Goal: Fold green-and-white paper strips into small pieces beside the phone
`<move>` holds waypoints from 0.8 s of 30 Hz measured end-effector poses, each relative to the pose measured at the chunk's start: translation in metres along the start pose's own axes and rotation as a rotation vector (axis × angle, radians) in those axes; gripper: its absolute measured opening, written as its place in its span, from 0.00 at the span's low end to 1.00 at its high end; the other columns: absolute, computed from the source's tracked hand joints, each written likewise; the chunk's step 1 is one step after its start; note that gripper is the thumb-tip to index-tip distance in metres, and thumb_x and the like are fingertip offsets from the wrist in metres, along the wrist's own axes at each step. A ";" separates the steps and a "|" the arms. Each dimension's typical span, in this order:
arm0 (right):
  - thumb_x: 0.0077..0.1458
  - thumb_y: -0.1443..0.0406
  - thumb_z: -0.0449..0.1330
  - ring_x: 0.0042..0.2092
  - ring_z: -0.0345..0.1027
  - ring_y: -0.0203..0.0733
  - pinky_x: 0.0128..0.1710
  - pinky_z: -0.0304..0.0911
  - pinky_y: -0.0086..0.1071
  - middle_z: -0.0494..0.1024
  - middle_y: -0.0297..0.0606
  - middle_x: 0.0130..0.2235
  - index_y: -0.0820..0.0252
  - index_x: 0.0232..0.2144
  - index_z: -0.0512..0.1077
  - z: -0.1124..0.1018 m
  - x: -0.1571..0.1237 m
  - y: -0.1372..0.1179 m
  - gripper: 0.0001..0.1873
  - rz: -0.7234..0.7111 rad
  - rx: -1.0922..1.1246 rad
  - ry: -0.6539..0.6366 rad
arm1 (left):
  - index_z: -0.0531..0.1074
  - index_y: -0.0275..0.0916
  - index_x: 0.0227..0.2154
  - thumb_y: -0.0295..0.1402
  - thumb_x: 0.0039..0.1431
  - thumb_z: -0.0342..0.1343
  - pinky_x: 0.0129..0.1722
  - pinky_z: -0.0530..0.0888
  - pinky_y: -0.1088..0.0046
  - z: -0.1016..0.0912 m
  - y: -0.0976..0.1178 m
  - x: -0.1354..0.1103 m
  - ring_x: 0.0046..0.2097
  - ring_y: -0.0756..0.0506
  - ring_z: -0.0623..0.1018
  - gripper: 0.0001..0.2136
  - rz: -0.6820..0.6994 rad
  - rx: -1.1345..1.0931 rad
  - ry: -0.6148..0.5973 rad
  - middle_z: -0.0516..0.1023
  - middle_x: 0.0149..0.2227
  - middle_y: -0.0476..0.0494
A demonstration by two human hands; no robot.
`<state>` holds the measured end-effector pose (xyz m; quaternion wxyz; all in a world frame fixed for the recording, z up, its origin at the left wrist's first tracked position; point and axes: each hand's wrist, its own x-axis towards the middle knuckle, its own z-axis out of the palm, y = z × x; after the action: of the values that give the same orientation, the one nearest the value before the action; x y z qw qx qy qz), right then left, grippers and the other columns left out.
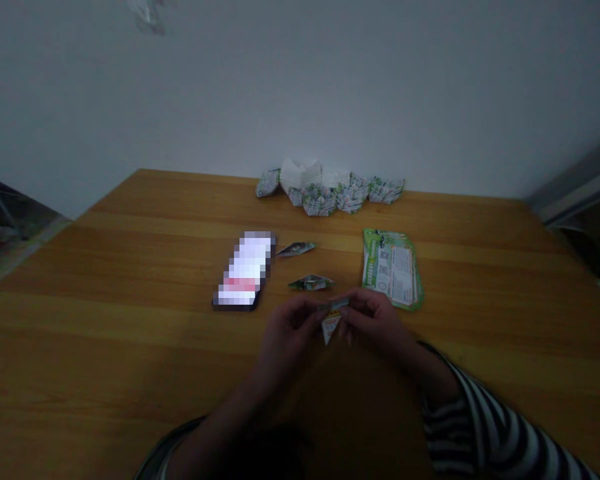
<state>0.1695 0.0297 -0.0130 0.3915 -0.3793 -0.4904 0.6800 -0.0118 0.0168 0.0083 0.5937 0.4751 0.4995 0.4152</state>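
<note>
A small folded paper piece [331, 327], printed and pointed at its lower end, is pinched between my two hands above the table. My left hand [293, 330] grips its left side, thumb and fingers together. On the other side, my right hand [373, 320] pinches the upper right edge; some of its fingers are hidden. Just beyond my hands lies a flat folded paper piece [311, 283], with a second folded paper piece [296, 249] behind it. To the right rests a stack of green-and-white printed sheets [394, 270], close to my right hand.
A phone [245, 270] with a lit, blurred screen lies left of the folded pieces. Along the wall, several folded paper shapes [320, 200] stand in a row, with white crumpled paper [300, 175] among them. The wooden table [130, 280] meets the wall at its far edge.
</note>
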 end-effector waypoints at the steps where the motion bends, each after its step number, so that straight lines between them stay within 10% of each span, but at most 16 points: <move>1: 0.53 0.57 0.64 0.20 0.67 0.32 0.20 0.63 0.24 0.77 0.33 0.23 0.62 0.36 0.71 0.000 0.000 -0.001 0.15 0.001 0.013 0.007 | 0.75 0.35 0.30 0.33 0.52 0.63 0.35 0.73 0.72 -0.001 0.000 0.001 0.33 0.47 0.77 0.06 -0.023 -0.038 -0.027 0.79 0.30 0.45; 18: 0.39 0.70 0.58 0.14 0.54 0.28 0.13 0.50 0.21 0.66 0.24 0.13 0.59 0.24 0.71 0.007 -0.001 -0.005 0.05 -0.037 0.003 0.263 | 0.74 0.35 0.48 0.38 0.53 0.62 0.41 0.77 0.64 0.001 0.000 -0.001 0.37 0.43 0.81 0.20 -0.355 -0.445 -0.114 0.82 0.39 0.36; 24: 0.40 0.70 0.57 0.15 0.57 0.29 0.15 0.54 0.23 0.69 0.27 0.15 0.59 0.21 0.73 0.010 -0.001 -0.005 0.04 -0.042 -0.084 0.198 | 0.79 0.32 0.34 0.47 0.52 0.62 0.38 0.76 0.69 0.000 -0.004 0.002 0.33 0.46 0.80 0.19 -0.440 -0.297 -0.217 0.82 0.32 0.37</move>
<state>0.1622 0.0259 -0.0057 0.4361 -0.4505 -0.4853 0.6094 -0.0117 0.0178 0.0036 0.7824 0.3047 0.4580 0.2919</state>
